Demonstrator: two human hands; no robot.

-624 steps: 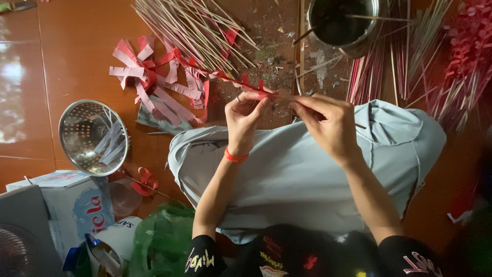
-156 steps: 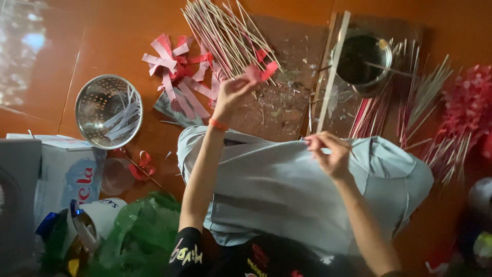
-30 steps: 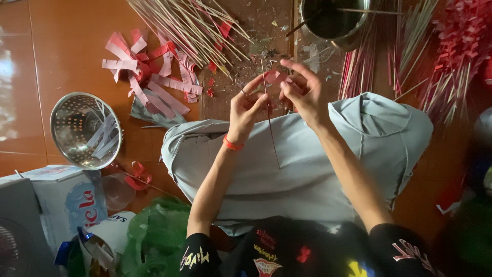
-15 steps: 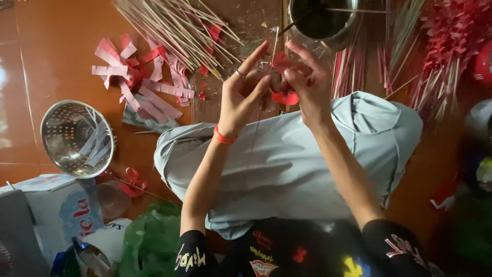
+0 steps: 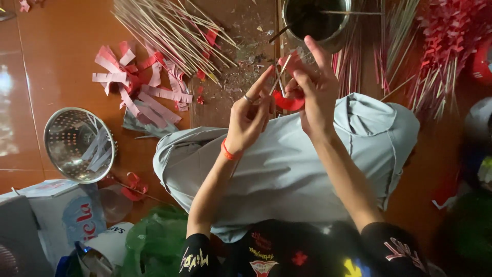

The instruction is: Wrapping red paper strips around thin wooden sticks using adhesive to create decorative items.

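Both hands are up over the lap, close together. The left hand pinches a thin bamboo stick, its forefinger stretched out, a ring showing. The right hand curls its fingers round a red paper strip, pressing it against the stick. Just beyond the hands sits a metal pot on the floor; a loose heap of sticks lies left of it, with cut pink paper strips and a steel colander further left.

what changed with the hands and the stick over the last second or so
Both hands, left hand and right hand, rose toward the metal pot, tilting the thin stick up; a red paper strip now curls at it. The colander and stick pile stayed put.
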